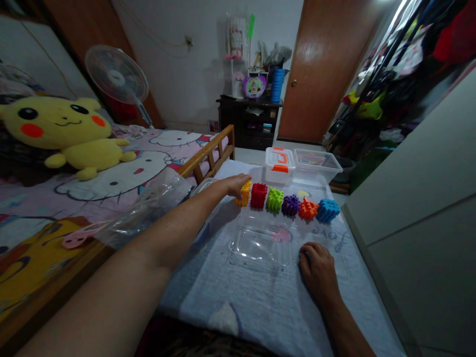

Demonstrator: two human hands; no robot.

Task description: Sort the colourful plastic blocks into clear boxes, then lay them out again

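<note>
A row of toothed plastic cubes lies on a pale blue cloth [260, 297]: yellow [245, 193], red [259, 195], green [274, 199], purple [290, 205], orange [308, 208] and blue [327, 210]. My left hand [235, 184] reaches far forward and its fingers close on the yellow cube at the row's left end. My right hand [319, 270] rests on the cloth with fingers curled under, beside a clear plastic tray [260, 245] that lies just in front of the cubes.
A clear box with a white and orange lid [279, 166] stands behind the cubes. A bed with a yellow plush toy [67, 131] and a clear bag [148, 208] is at left. A grey wall [420, 208] runs along the right. A fan, cabinet and door stand at the back.
</note>
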